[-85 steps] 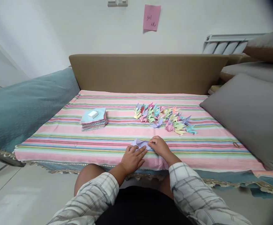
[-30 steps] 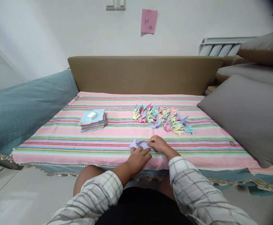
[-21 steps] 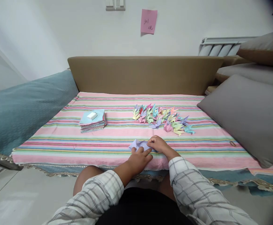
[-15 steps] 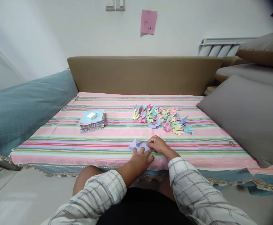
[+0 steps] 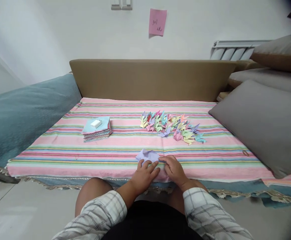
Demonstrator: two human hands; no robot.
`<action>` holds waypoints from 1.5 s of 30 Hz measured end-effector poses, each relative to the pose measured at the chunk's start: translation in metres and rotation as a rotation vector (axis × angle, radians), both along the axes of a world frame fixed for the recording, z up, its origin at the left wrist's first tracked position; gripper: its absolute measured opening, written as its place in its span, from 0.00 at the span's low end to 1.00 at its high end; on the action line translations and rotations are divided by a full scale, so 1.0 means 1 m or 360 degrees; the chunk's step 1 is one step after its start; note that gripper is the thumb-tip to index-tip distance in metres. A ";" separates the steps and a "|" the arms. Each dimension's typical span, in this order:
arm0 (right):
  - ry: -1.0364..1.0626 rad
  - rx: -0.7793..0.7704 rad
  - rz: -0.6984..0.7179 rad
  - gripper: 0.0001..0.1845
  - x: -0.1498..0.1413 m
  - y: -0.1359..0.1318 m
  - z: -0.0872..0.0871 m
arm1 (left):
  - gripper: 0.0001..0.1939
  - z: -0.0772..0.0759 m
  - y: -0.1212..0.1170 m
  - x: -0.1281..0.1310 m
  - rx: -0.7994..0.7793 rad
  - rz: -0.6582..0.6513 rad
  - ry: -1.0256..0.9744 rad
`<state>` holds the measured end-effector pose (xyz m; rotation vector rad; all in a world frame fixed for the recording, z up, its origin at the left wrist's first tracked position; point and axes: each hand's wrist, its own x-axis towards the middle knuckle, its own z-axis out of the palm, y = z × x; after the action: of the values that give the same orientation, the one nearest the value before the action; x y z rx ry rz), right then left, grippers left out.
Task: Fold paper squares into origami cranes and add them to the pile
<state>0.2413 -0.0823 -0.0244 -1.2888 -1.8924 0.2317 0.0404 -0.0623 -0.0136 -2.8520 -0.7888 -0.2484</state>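
Note:
A partly folded sheet of lavender origami paper (image 5: pixel 147 155) lies on the striped cloth in front of me, with a raised flap on its upper side. My left hand (image 5: pixel 143 176) rests with spread fingers along the paper's near edge, its fingertips pressing down on it. At the paper's right end is my right hand (image 5: pixel 174 169), its index finger stretched out to touch the corner and the other fingers curled. Beyond the hands sits a cluster of folded paper cranes (image 5: pixel 164 125) in many colours.
On the left stands a stack of coloured paper (image 5: pixel 97 135) topped by a small white object (image 5: pixel 96 123). A grey cushion (image 5: pixel 262 123) leans at the right, with a small brown ring-like item (image 5: pixel 245 153) beside it. The brown backrest (image 5: pixel 145 80) rises behind the striped cloth (image 5: pixel 48 155).
My right hand has moved down and slightly right, from pinching at the paper's upper right edge to touching its right corner with the index finger. My left hand has shifted slightly left.

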 end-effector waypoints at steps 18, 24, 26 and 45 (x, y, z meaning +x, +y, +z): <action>-0.0369 0.0037 -0.0164 0.19 -0.006 -0.002 -0.011 | 0.19 -0.003 0.007 -0.044 -0.0023 0.0261 -0.0366; -0.0335 0.0035 -0.0152 0.18 -0.006 -0.003 -0.008 | 0.20 -0.002 0.008 -0.055 -0.0008 0.0319 -0.0407; -0.0331 0.0056 -0.0089 0.19 -0.007 -0.003 -0.006 | 0.20 -0.002 0.008 -0.056 -0.0011 0.0305 -0.0431; 0.0410 -0.0553 -0.0237 0.14 -0.030 0.020 0.018 | 0.19 0.002 0.006 -0.020 -0.0022 0.0173 -0.0235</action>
<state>0.2116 -0.0622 -0.0064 -1.5394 -1.5742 0.6395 0.0208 -0.0563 -0.0114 -2.8171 -0.9730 -0.4441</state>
